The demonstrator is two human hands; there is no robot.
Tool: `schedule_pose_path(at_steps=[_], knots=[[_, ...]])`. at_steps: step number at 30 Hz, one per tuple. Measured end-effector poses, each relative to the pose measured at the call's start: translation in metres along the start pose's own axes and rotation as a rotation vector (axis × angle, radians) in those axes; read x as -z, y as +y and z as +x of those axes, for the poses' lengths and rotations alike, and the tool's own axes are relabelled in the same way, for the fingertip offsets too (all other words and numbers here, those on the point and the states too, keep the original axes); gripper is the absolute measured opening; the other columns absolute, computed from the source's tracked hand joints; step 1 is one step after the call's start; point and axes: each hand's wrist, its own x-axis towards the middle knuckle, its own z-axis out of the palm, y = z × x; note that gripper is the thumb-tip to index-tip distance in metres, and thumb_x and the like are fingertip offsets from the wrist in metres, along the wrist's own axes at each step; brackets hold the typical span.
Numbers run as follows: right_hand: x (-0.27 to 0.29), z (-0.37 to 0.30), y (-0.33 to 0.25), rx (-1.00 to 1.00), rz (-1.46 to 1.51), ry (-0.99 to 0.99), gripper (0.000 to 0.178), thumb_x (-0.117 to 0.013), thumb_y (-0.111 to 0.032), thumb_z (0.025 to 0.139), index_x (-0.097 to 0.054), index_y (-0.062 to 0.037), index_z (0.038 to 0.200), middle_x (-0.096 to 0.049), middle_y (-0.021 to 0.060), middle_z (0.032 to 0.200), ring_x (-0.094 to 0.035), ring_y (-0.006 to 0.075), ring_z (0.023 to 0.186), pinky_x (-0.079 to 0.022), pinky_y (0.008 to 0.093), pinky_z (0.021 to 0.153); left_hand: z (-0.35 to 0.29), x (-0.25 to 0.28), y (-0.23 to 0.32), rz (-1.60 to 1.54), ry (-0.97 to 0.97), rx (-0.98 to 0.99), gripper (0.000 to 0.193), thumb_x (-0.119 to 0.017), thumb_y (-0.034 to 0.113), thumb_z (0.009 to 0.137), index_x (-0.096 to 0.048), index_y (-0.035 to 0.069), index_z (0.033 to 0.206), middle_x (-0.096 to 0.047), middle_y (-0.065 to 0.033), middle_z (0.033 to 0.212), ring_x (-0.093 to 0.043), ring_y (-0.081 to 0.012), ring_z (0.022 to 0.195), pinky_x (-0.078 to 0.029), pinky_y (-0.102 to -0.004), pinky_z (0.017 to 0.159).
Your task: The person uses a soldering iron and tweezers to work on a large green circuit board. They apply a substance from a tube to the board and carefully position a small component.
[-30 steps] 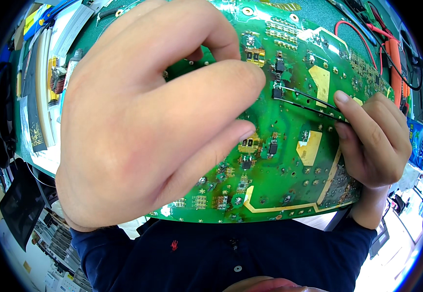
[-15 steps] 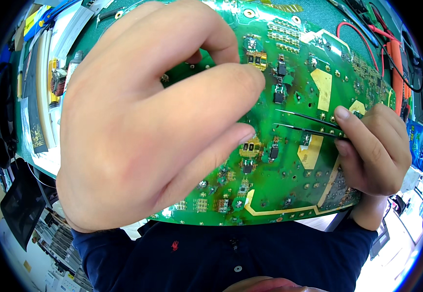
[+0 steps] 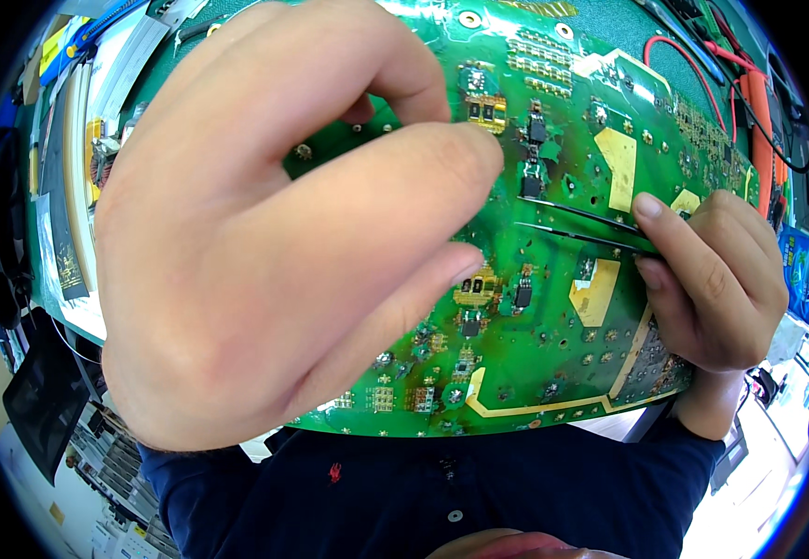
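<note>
A large green circuit board (image 3: 553,349) fills the middle, with small black chips, solder joints and bare gold-coloured patches. My right hand (image 3: 716,284) pinches black tweezers (image 3: 600,228) between thumb and fingers. Their two thin tips are apart and point left, the upper one beside a small black chip (image 3: 532,177). Over the board's left half, close to the camera, my left hand (image 3: 265,242) is curled, its fingers bent and its thumb below them. Whatever it may hold is hidden behind the fingers. A component with yellow tape (image 3: 486,114) lies just past its bent fingers.
A green mat (image 3: 600,23) lies under the board. Red and black leads and an orange tool (image 3: 756,140) are at the far right, above a blue packet (image 3: 800,270). Papers and strips (image 3: 78,168) lie at the left, with a dark panel (image 3: 46,401) below them.
The tweezers have moved slightly left and away from me, the tips now closer to the chip. My left hand has shifted a little left and remains curled.
</note>
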Motion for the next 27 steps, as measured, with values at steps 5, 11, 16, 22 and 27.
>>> schedule_pose_path(at_steps=[5,11,16,22,27], knots=[[0.000,0.001,0.000,0.008,0.006,-0.005,0.035,-0.073,-0.006,0.074,-0.068,0.0090,0.106,-0.053,0.0091,0.064,-0.047,0.0206,0.052,-0.033,0.0323,0.047,0.003,0.008,0.006,0.058,-0.086,0.020,0.039,-0.077,0.019,0.069,-0.071,0.000,0.101,-0.062,-0.0139,0.095,-0.060,-0.0209,0.077,-0.043,-0.0284,0.064],[0.005,-0.001,0.000,-0.009,0.002,-0.027,0.034,-0.073,-0.005,0.075,-0.068,0.0090,0.106,-0.052,0.0089,0.063,-0.047,0.0205,0.052,-0.033,0.0321,0.047,0.006,0.008,0.005,0.062,-0.083,0.001,0.038,-0.077,0.021,0.070,-0.071,0.000,0.101,-0.062,-0.0136,0.095,-0.060,-0.0212,0.078,-0.043,-0.0286,0.064],[0.000,0.000,0.002,0.010,0.010,-0.008,0.034,-0.073,-0.006,0.076,-0.068,0.0091,0.106,-0.052,0.0088,0.063,-0.047,0.0207,0.052,-0.033,0.0323,0.047,0.004,0.009,0.008,0.084,-0.094,0.025,0.038,-0.077,0.022,0.071,-0.071,0.001,0.102,-0.062,-0.0133,0.095,-0.060,-0.0212,0.079,-0.043,-0.0287,0.064],[0.005,-0.001,-0.001,-0.022,0.028,-0.013,0.032,-0.072,-0.004,0.077,-0.068,0.0089,0.105,-0.052,0.0087,0.063,-0.047,0.0211,0.052,-0.033,0.0325,0.047,-0.009,-0.009,-0.002,-0.029,0.077,0.020,0.037,-0.078,0.018,0.068,-0.071,0.001,0.100,-0.062,-0.0129,0.097,-0.060,-0.0214,0.080,-0.044,-0.0290,0.065],[0.006,0.001,0.000,-0.047,0.028,-0.007,0.031,-0.071,-0.005,0.078,-0.068,0.0084,0.106,-0.052,0.0088,0.065,-0.047,0.0210,0.054,-0.034,0.0320,0.049,-0.012,-0.008,0.001,-0.033,0.108,0.037,0.035,-0.078,0.011,0.065,-0.071,0.001,0.097,-0.062,-0.0127,0.097,-0.060,-0.0218,0.081,-0.044,-0.0291,0.065]])
